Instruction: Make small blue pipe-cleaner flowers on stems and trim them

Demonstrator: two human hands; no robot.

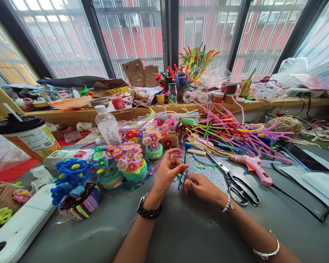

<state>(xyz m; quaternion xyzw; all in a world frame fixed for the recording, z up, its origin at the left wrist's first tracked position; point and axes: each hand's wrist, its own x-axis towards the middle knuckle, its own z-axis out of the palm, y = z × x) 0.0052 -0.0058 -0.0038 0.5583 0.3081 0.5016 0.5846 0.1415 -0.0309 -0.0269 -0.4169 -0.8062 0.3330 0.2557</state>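
My left hand (167,171) and my right hand (201,187) meet over the grey table (181,226). Both pinch a blue pipe-cleaner stem (185,160) that stands nearly upright between them, with a small blue tuft at its top. The left fingers grip it higher up; the right fingers hold its lower end. A black watch sits on my left wrist, a bead bracelet and a silver bangle on my right. Scissors (233,180) lie just right of my right hand. Bits of blue fluff speckle the table beneath.
Pipe-cleaner flower pots (131,164) and a blue bouquet (72,180) stand on the left. A pink glue gun (253,166), a heap of coloured pipe cleaners (230,128), a phone (304,157), a water bottle (108,126) and a lidded cup (27,137) surround me.
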